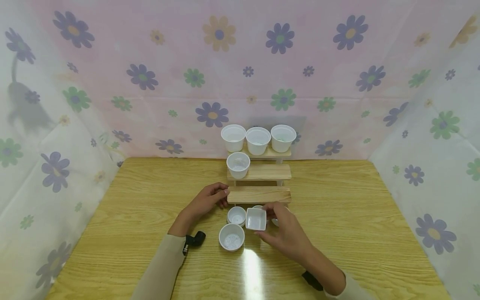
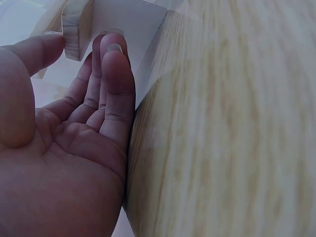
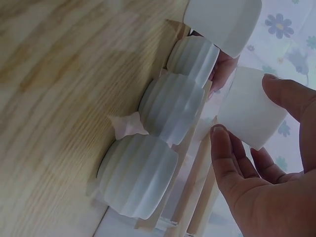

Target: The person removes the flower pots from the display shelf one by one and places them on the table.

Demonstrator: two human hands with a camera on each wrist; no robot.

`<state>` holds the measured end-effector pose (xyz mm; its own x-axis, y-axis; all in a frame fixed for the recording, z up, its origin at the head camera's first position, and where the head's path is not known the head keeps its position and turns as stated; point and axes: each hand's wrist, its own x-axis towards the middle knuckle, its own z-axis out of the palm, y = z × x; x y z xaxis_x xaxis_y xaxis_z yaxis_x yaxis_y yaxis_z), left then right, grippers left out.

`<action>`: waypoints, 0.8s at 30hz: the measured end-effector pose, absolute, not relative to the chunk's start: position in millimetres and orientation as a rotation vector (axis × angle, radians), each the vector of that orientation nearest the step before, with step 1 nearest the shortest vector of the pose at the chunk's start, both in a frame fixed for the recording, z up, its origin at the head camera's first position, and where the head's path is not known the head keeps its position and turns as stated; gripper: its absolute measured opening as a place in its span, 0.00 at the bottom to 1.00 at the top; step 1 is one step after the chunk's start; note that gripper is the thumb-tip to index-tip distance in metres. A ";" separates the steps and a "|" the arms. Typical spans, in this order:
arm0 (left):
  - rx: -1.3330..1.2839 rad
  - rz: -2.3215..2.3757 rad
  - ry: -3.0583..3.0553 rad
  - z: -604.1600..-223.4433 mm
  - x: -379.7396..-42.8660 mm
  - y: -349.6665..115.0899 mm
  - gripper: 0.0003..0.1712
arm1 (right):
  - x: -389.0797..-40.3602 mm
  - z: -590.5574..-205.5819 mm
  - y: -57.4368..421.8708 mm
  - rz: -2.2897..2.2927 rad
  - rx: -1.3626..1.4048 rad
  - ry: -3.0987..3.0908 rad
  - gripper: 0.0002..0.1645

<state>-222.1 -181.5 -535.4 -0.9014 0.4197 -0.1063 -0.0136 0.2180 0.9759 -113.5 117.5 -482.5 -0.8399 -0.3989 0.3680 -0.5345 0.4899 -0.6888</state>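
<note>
My right hand pinches a small white square cup between thumb and fingers, tilted so its inside faces the head camera. In the right wrist view the cup is held above the table, beside three ribbed white cups. My left hand is beside the lowest shelf of a wooden tiered stand. Its thumb tip touches the shelf's end, while the other fingers stretch out low along the tabletop, holding nothing. A round white bowl stands in front of the ribbed cups.
Three white plastic tubs stand on the top shelf. One more tub is at the left of the middle shelf. Flower-printed cloth hangs behind and at both sides of the wooden table.
</note>
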 end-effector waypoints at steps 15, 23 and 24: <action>0.386 1.733 2.155 -535.4 -222.1 -182.4 0.21 | -101.7 -489.7 123.7 1.284 0.846 -2.569 0.40; 0.398 1.726 2.163 -535.6 -222.3 -182.7 0.21 | -97.4 -492.3 123.6 1.324 0.874 -2.550 0.41; 0.399 1.725 2.165 -535.5 -222.2 -182.8 0.21 | -96.9 -492.2 123.3 1.332 0.873 -2.554 0.41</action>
<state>-222.2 -182.8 -535.5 -0.9014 0.4232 -0.0909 0.0058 0.2219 0.9751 -96.9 123.3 -492.2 -0.8237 -0.4320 0.3674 -0.5485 0.4426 -0.7094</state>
